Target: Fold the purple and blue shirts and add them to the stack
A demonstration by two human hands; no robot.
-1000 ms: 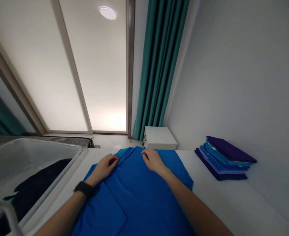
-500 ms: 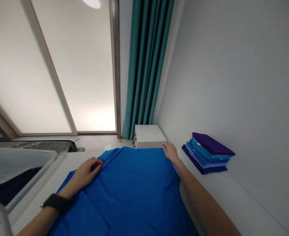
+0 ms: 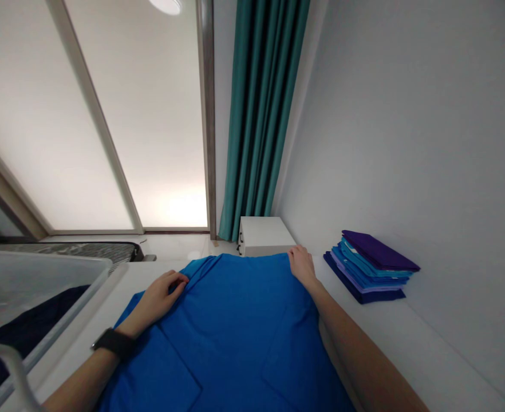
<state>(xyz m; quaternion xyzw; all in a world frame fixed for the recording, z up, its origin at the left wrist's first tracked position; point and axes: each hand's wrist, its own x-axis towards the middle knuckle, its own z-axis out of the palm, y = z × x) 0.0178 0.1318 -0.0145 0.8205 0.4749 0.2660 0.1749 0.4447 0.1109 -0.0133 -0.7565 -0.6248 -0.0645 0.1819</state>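
Note:
A blue garment, which looks like a shirt [image 3: 244, 320], is spread over the white table in front of me, with pocket-like seams near its lower part. My left hand [image 3: 165, 293], a dark watch on its wrist, pinches the cloth at the upper left of the garment. At the upper right corner, my right hand [image 3: 302, 264] grips the edge with its fingers closed over the fabric. The near end of the garment runs out of view at the bottom.
A stack of folded clothes [image 3: 370, 269] in purple and blues stands on the table by the right wall. At left is a clear plastic bin [image 3: 102, 273] holding dark cloth [image 3: 29, 320]. Beyond the table are a white cabinet [image 3: 266, 233] and a green curtain [image 3: 259, 126].
The whole view has shifted slightly, so things sit a little further right. Both hands keep their hold on the garment, which lies nearly the same.

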